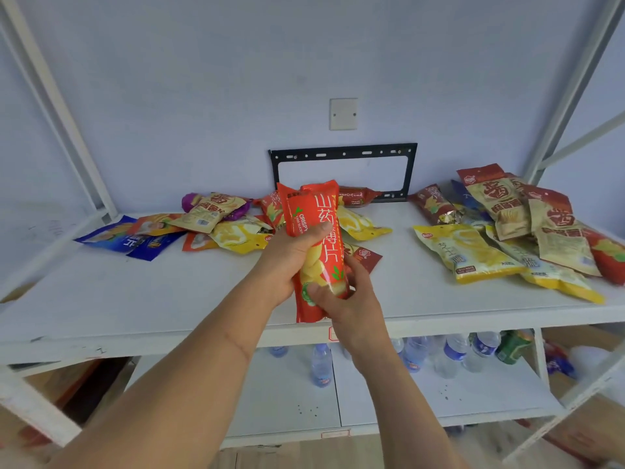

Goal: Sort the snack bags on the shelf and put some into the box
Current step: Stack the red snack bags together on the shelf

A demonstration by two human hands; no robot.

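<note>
Both my hands hold red-orange snack bags (pixel 316 211) upright above the white shelf (pixel 152 299). My left hand (pixel 291 262) grips the bundle around its middle, thumb across the front. Lower down, my right hand (pixel 345 299) grips the bottom end. A loose pile of snack bags (pixel 223 225) in blue, orange, yellow and beige lies on the shelf to the left and behind. A second heap of yellow, beige and red bags (pixel 514 228) lies at the right. No box is in view.
White shelf posts (pixel 64 106) rise at both sides. A black metal bracket (pixel 343 154) and a white wall plate (pixel 343 114) are on the wall behind. Several water bottles (pixel 446 353) and a green can (pixel 510 346) stand on the lower shelf.
</note>
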